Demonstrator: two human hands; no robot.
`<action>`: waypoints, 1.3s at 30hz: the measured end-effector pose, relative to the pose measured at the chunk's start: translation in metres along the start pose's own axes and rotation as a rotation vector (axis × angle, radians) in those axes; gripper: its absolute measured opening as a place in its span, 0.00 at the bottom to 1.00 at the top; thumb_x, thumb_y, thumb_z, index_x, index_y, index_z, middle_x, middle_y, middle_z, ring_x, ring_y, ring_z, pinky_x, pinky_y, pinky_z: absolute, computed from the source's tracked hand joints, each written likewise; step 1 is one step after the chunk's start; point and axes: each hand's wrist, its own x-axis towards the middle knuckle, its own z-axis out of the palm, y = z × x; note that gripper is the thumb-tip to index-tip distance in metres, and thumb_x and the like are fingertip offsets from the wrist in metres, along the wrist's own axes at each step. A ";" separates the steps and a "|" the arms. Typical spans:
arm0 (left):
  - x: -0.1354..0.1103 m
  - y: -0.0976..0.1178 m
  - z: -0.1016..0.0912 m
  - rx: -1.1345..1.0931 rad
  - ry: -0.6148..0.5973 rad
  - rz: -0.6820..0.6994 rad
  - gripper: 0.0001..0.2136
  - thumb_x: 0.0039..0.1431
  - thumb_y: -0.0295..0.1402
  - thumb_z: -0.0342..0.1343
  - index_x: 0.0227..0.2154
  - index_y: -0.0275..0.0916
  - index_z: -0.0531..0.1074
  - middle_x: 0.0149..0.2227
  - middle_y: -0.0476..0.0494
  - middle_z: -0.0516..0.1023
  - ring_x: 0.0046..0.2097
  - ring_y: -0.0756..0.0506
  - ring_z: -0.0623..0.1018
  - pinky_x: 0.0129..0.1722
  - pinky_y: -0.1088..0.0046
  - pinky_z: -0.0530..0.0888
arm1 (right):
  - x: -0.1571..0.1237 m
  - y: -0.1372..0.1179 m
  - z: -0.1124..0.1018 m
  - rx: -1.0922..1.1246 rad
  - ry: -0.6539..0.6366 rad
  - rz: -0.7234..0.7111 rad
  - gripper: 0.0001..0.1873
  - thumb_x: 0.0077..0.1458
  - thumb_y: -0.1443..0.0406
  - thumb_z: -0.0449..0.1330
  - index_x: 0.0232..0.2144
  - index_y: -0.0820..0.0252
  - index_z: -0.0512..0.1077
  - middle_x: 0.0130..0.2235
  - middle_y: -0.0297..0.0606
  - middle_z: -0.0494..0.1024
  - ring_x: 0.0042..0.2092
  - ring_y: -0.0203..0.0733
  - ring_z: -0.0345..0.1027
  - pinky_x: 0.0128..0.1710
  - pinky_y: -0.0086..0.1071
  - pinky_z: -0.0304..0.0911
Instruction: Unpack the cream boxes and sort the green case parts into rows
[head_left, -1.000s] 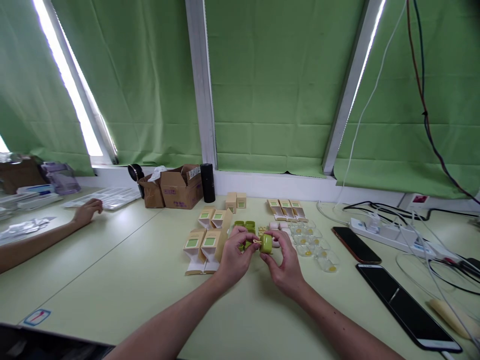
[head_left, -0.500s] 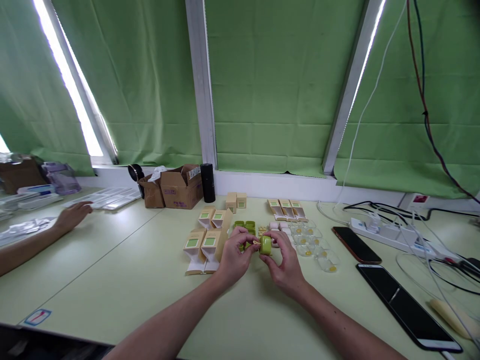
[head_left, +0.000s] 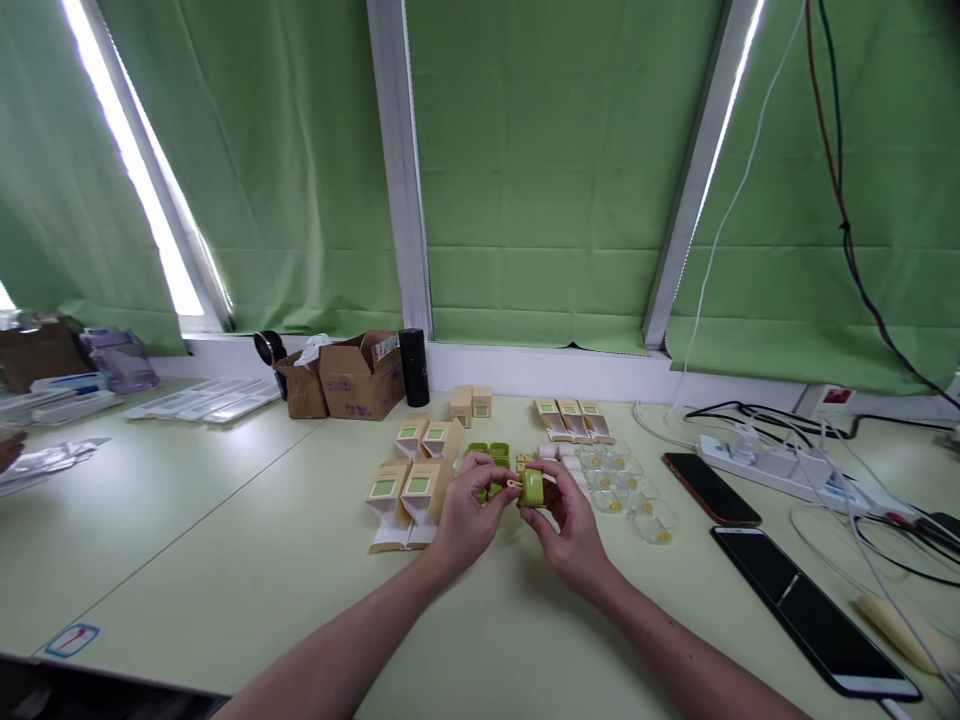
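Over the table, my right hand (head_left: 576, 530) grips a small glossy green case (head_left: 532, 489) between thumb and fingers. My left hand (head_left: 466, 520) pinches a small yellowish loop-like piece (head_left: 514, 484) at the left side of that case. Whether the two are joined, I cannot tell. Several similar green cases (head_left: 499, 453) stand behind my left hand, partly hidden by it. Small yellow pieces (head_left: 523, 460) lie just beyond the held case. Pale pink-white pieces (head_left: 549, 452) sit behind my right hand, with clear plastic domed holders (head_left: 611, 478) to their right.
Open kraft boxes (head_left: 384, 490) stand left of my hands, more kraft boxes (head_left: 574, 420) farther back. Two phones (head_left: 814, 610), a power strip (head_left: 772, 470) and cables lie right. Cardboard cartons (head_left: 360, 378) and a black cylinder (head_left: 414, 366) line the back. A co-worker's hand (head_left: 10, 447) shows far left.
The co-worker's hand has drawn back from the white trays to the left edge. My hands stay almost in place, the green case turned slightly at most.
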 end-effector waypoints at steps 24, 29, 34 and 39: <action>0.003 0.003 -0.004 0.119 -0.032 0.008 0.16 0.56 0.28 0.66 0.48 0.42 0.78 0.45 0.40 0.80 0.55 0.38 0.72 0.51 0.58 0.76 | 0.006 0.012 -0.011 -0.106 0.136 0.016 0.30 0.63 0.59 0.61 0.66 0.46 0.61 0.60 0.43 0.71 0.57 0.49 0.68 0.54 0.46 0.69; 0.003 0.002 -0.003 0.173 -0.079 0.036 0.20 0.55 0.27 0.68 0.51 0.43 0.76 0.50 0.40 0.79 0.59 0.37 0.68 0.57 0.55 0.73 | 0.004 0.012 -0.010 -0.238 0.134 -0.055 0.29 0.61 0.63 0.61 0.63 0.49 0.61 0.59 0.45 0.73 0.56 0.51 0.69 0.51 0.46 0.68; 0.003 0.001 -0.004 0.218 -0.124 0.116 0.22 0.57 0.27 0.68 0.55 0.44 0.73 0.53 0.41 0.79 0.60 0.36 0.67 0.60 0.52 0.70 | 0.003 0.008 -0.010 -0.352 0.100 -0.168 0.25 0.61 0.66 0.59 0.60 0.51 0.64 0.57 0.44 0.74 0.56 0.52 0.69 0.48 0.44 0.68; 0.003 -0.002 -0.004 0.228 -0.139 0.160 0.22 0.58 0.27 0.68 0.55 0.44 0.74 0.51 0.40 0.79 0.59 0.36 0.68 0.59 0.51 0.71 | 0.004 0.007 -0.009 -0.366 0.104 -0.261 0.21 0.62 0.67 0.58 0.57 0.52 0.66 0.57 0.46 0.73 0.59 0.53 0.67 0.47 0.43 0.69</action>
